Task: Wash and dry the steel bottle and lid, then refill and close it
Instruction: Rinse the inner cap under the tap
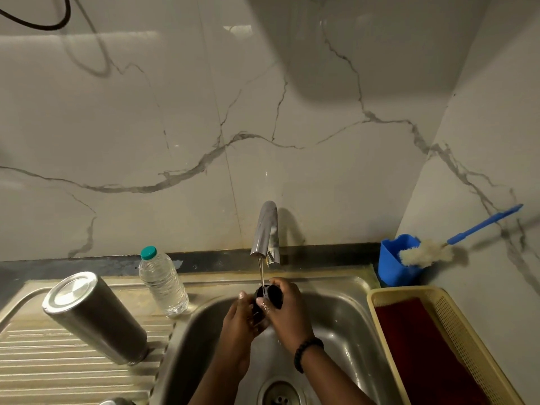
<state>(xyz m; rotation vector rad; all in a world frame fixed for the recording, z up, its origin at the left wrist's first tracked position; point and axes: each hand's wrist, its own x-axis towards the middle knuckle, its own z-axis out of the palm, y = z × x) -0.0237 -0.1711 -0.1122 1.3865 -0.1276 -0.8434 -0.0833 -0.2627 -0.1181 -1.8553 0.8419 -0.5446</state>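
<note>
While the thin stream from the tap [264, 229] runs, you hold the dark round lid [270, 296] under it over the sink [344, 323]; both hands, left hand [238, 320] and right hand [287, 311], curl round it to rinse it; the brushed steel bottle [93, 315] stands upside down on the ribbed drainboard, presumably draining.

Steel bottle [95, 317] inverted on drainboard — black lid [273, 296] under tap.

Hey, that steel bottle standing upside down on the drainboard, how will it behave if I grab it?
The steel bottle is probably slippery: smooth metal, likely wet from washing. It stands inverted on the ridged drainboard, so a sideways nudge could tip it, and its round body would then roll. With its mouth down it is likely empty, so fairly light.
</note>
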